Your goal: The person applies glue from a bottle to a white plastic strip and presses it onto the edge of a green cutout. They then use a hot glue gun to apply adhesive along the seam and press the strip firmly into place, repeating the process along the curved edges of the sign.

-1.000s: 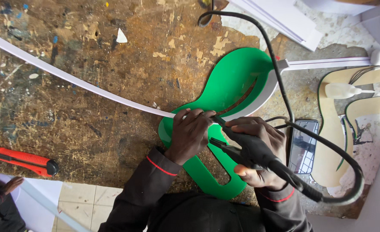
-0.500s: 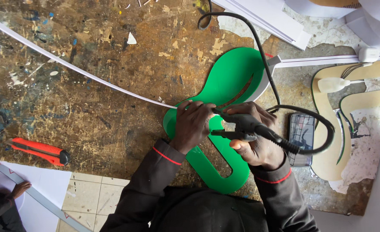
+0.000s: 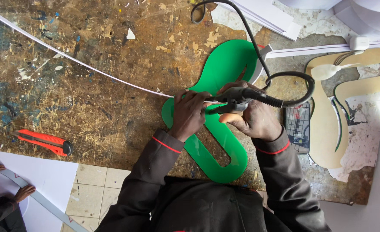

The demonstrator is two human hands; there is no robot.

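Right hand (image 3: 254,118) grip closed around a black corded hand tool (image 3: 237,98). Left hand (image 3: 190,112) fingers pressed together on a thin white plastic strip (image 3: 82,63), against the green curved acrylic cut-out (image 3: 222,75) lying flat on the paint-stained wooden desk (image 3: 91,103).

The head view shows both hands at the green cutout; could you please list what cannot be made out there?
- Tip of the black corded tool: hidden between left hand and right hand.
- Where the white strip meets the green cutout: covered by the left hand.
- Phone: partly under the right wrist.
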